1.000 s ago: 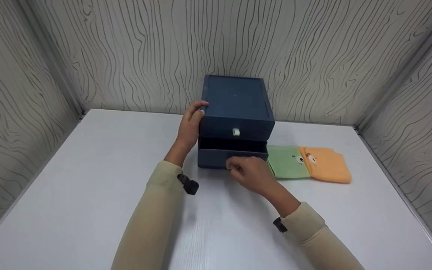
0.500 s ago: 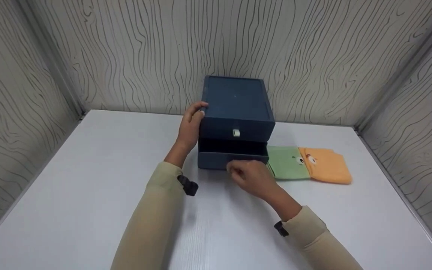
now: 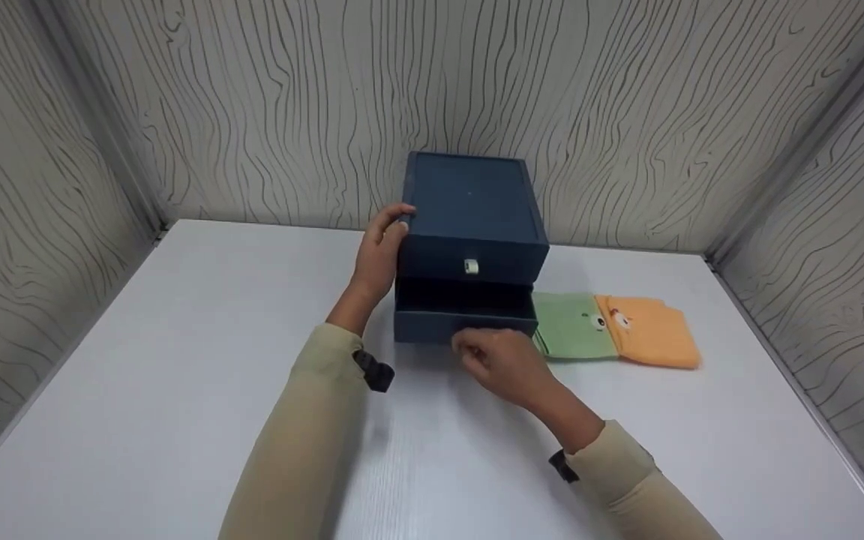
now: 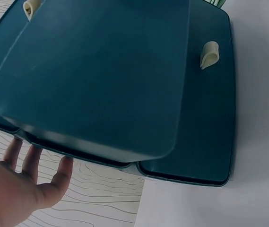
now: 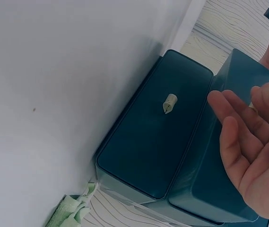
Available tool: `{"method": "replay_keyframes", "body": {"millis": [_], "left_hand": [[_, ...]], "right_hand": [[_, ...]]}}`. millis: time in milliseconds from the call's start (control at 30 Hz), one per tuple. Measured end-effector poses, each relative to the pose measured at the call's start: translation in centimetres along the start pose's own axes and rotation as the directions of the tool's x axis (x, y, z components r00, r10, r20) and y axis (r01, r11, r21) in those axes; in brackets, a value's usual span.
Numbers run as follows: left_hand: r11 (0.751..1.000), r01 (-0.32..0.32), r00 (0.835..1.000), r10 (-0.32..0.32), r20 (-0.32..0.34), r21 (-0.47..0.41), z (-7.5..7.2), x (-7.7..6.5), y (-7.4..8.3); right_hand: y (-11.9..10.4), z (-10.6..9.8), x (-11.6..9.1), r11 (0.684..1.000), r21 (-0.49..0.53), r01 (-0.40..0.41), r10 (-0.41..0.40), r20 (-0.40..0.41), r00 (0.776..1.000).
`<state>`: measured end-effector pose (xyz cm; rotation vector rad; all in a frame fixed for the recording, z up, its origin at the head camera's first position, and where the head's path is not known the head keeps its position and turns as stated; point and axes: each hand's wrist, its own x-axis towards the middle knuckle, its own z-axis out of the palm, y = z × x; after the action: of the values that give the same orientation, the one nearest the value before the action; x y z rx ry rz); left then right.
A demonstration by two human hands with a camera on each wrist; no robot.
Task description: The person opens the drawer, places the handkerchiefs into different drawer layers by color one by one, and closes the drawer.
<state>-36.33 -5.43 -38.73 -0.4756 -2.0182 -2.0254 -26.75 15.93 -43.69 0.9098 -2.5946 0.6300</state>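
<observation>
A dark blue drawer cabinet [image 3: 473, 199] stands on the table in the head view. Its middle drawer [image 3: 424, 328] is pulled partway out, and the dark inside shows from above. My right hand [image 3: 503, 364] is at the drawer's front with curled fingers. In the right wrist view, a sliver of cream pull tab [image 5: 252, 105] shows between those fingers. My left hand [image 3: 378, 255] rests against the cabinet's left side, one fingertip at the top edge. The left wrist view shows its fingertips [image 4: 64, 165] touching the side, beside the jutting drawer front [image 4: 96, 75].
Folded green cloth [image 3: 574, 326] and orange cloth [image 3: 657, 330], with cartoon eyes, lie right of the cabinet on the white table [image 3: 177, 390]. The top drawer [image 3: 432, 256] and the bottom drawer [image 4: 207, 113] are closed. A wood-patterned wall [image 3: 312, 97] stands behind.
My right hand has moved toward me and the middle drawer has slid further out with it, baring more of its inside. My left hand has stayed at the cabinet's side.
</observation>
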Motion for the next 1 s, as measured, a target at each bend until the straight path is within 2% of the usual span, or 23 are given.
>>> {"method": "replay_keyframes", "body": {"millis": [167,500,1000], "left_hand": [[1.0,-0.018,1.0,0.018,-0.01,0.022,0.1,0.1,-0.2],[1.0,-0.011,1.0,0.012,-0.017,0.025,0.0,0.0,-0.2],[0.999,-0.001,1.0,0.0,0.031,0.052,-0.3,-0.1,-0.1]], "right_hand": [[-0.1,0.1,-0.3,1.0,-0.009,0.007,-0.007,-0.003,1.0],[-0.7,0.2,-1.0,0.999,-0.028,0.015,-0.015,0.006,1.0],[-1.6,-0.2,-1.8,0.997,-0.052,0.051,-0.05,0.01,0.999]]}}
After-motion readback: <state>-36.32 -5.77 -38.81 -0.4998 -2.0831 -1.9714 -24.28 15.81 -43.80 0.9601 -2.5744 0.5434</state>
